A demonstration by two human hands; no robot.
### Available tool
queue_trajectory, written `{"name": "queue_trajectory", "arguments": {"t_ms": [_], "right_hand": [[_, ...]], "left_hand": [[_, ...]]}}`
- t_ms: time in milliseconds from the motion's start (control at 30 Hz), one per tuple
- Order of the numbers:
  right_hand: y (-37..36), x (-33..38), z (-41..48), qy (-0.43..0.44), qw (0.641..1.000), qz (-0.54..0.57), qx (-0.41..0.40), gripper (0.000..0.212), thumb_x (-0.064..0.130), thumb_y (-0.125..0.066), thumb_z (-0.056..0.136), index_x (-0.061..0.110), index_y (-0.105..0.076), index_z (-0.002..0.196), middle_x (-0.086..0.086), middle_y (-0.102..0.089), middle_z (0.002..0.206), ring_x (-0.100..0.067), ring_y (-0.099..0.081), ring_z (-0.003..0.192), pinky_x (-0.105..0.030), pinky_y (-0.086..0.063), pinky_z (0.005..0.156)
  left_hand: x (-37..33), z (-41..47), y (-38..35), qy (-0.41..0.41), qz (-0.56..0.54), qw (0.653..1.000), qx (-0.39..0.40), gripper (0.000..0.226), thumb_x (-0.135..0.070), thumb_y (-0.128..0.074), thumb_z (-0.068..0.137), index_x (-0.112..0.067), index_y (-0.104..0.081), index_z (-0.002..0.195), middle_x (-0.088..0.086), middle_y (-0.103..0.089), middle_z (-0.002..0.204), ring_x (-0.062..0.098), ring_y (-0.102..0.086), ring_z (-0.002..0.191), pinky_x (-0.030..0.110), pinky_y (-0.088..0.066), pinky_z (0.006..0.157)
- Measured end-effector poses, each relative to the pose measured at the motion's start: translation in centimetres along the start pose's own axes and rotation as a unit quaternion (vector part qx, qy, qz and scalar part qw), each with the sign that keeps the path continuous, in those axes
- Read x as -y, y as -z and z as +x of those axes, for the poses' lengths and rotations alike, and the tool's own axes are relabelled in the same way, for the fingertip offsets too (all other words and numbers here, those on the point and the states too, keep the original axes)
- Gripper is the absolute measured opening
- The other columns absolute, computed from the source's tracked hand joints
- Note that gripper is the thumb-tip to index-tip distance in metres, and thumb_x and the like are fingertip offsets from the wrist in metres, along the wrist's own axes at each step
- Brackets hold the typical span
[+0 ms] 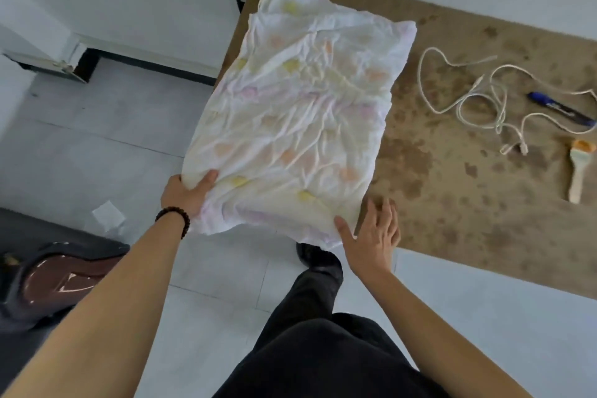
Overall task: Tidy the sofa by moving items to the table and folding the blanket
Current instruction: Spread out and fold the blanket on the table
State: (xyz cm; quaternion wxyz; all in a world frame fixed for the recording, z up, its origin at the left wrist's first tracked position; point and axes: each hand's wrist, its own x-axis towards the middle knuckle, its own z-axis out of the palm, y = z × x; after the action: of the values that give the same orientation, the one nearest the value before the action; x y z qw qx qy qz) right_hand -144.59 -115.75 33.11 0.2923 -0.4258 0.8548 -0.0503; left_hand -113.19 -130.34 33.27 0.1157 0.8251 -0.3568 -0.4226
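The folded blanket (300, 113), white with faint yellow, orange and pink spots, lies as a crumpled rectangle on the left end of the brown mottled table (452, 187), its near-left part hanging past the edge. My left hand (187, 194) grips the blanket's near-left corner, thumb on top. My right hand (371, 236) is spread at the near-right corner, thumb touching the cloth and fingers over the table. A white cable (478, 97), a blue marker (562, 108) and a small brush (580, 171) lie on the table's right part.
Grey tiled floor (97, 155) spreads left of the table, with a white scrap (108, 215) on it. A dark sofa corner bearing a brown guitar-shaped item (55, 281) is at lower left. My black-trousered leg and shoe (318, 263) stand by the table's edge.
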Motion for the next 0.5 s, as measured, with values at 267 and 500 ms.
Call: {"name": "queue_trajectory", "arguments": {"t_ms": [267,500], "right_hand": [[1.4,0.3,-6.3,-0.079,0.919,0.378,0.077,0.033,0.043,-0.044,0.101,0.011,-0.047,0.105,0.001,-0.051,0.092,-0.017,-0.049,0.079,-0.03,-0.041,0.063],[4.6,-2.4,-10.9,-0.153,0.834,0.527,0.053,0.043,0.053,-0.059,0.091,0.012,-0.063,0.102,-0.006,-0.069,0.095,-0.026,-0.065,0.085,-0.046,-0.058,0.078]], "left_hand": [[1.4,-8.3,1.9,-0.01,-0.124,0.985,0.121,0.07,-0.06,-0.084,0.059,-0.01,-0.065,0.104,0.003,-0.069,0.103,0.026,-0.067,0.095,0.033,-0.051,0.085],[4.4,-12.6,6.3,-0.014,-0.252,0.937,0.241,0.063,-0.018,-0.082,0.067,-0.003,-0.062,0.125,0.016,-0.068,0.121,0.035,-0.065,0.11,0.048,-0.056,0.083]]}}
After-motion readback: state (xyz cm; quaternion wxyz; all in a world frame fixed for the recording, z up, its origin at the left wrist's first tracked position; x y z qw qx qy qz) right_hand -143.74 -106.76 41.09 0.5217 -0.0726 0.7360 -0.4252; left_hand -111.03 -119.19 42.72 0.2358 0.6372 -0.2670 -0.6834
